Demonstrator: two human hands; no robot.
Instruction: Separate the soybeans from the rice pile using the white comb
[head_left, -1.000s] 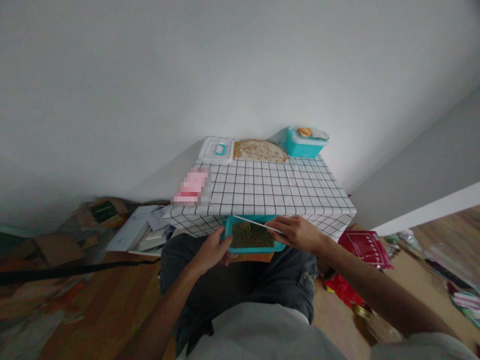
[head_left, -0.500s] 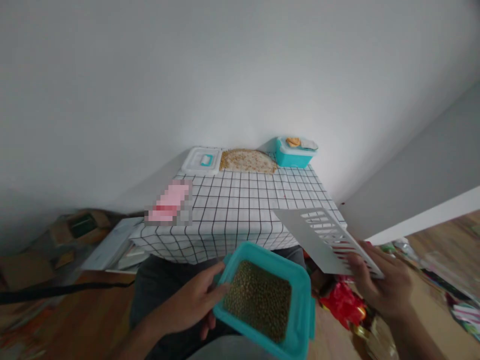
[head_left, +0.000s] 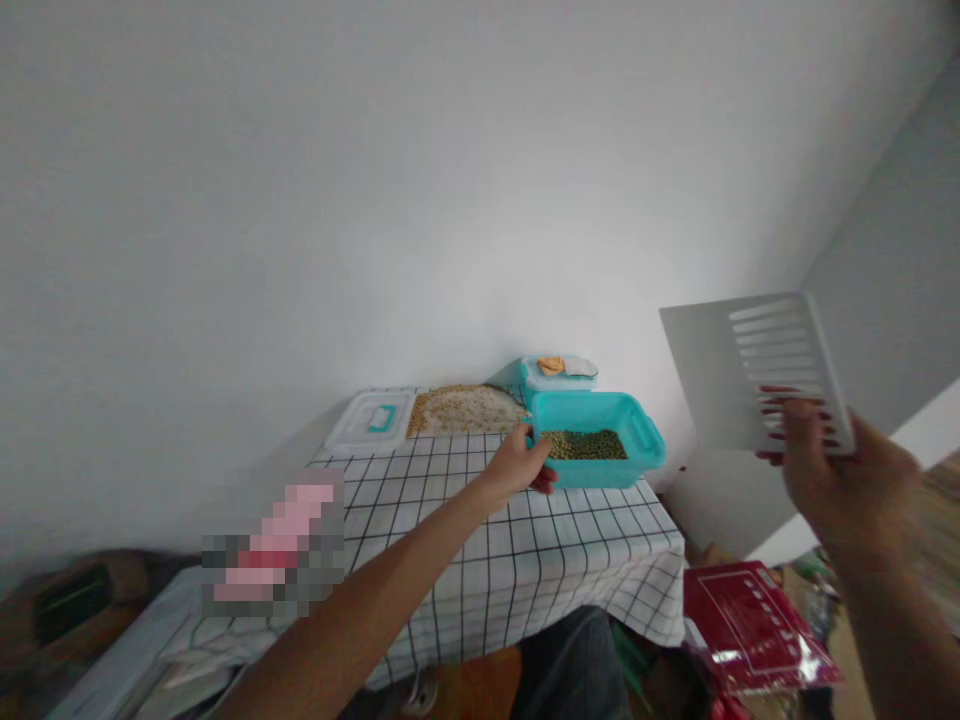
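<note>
Moved from lap to over the checked tablecloth's [head_left: 480, 540] far side: bean tub [head_left: 600, 440], rim gripped by left hand [head_left: 517, 465]; slotted white insert [head_left: 720, 370], now off it, clasped in right hand [head_left: 832, 470].

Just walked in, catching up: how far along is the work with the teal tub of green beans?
Done: the white slotted plastic panel is out of the teal plastic tub of green beans. In hand: the left hand grips the tub's rim over the checked tablecloth; the right hand holds the panel raised. Left: probably setting both down; neither is released.
</note>
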